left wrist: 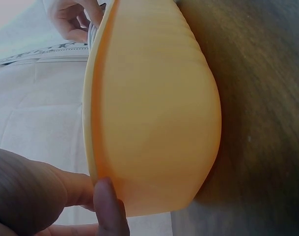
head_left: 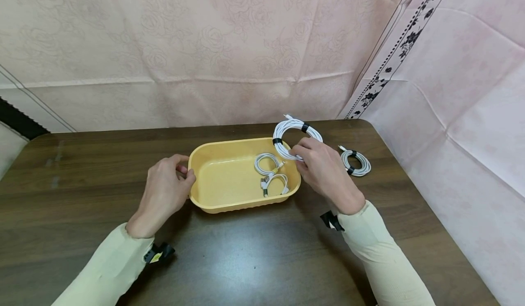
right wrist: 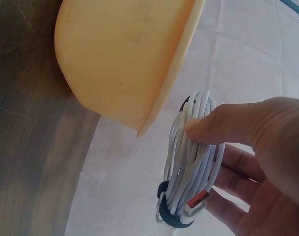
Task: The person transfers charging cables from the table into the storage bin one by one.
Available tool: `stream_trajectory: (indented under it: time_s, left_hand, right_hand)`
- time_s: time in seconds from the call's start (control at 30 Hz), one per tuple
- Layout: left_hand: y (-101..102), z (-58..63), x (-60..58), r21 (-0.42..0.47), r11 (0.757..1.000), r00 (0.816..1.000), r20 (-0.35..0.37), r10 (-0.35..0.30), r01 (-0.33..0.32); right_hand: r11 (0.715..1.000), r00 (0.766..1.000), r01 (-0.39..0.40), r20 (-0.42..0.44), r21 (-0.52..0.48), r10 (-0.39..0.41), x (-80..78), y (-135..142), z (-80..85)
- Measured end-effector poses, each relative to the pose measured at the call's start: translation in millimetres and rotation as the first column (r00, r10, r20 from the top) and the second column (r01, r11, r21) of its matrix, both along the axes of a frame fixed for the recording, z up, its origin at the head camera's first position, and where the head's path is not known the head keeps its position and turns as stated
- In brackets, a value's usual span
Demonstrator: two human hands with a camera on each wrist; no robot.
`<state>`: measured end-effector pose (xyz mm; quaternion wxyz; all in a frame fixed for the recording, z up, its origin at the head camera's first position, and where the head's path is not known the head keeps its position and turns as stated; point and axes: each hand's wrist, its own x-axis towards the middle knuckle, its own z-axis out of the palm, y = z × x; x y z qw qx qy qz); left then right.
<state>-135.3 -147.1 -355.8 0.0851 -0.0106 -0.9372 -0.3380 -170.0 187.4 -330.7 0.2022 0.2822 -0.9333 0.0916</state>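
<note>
A yellow plastic basin (head_left: 225, 178) stands on the table, and my left hand (head_left: 166, 187) pinches its left rim; the left wrist view shows the thumb (left wrist: 107, 204) against the outer wall. Above the basin's right end, my right hand (head_left: 321, 169) holds a large coiled white cable (head_left: 280, 148) tied with black straps. In the right wrist view, the thumb (right wrist: 208, 129) presses on one side of this coil (right wrist: 188, 157), with the fingers behind it. Smaller white cables (head_left: 257, 162) lie inside the basin, toward its right side.
Another strapped white cable coil (head_left: 361, 171) lies on the brown wooden table (head_left: 229, 260), right of my right hand. A pale floral cloth (head_left: 229, 60) hangs behind the table and along its right side.
</note>
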Motion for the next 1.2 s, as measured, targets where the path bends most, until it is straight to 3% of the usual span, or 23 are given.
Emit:
stream_trajectory:
  time_s: [1.2]
  left_hand:
    - [0.8,-0.1,0.7,0.003,1.0,1.0,0.016,-0.001,0.001]
  right_hand:
    - [0.999,0.999,-0.052,0.011,0.001,0.052,4.6,-8.1,-1.3]
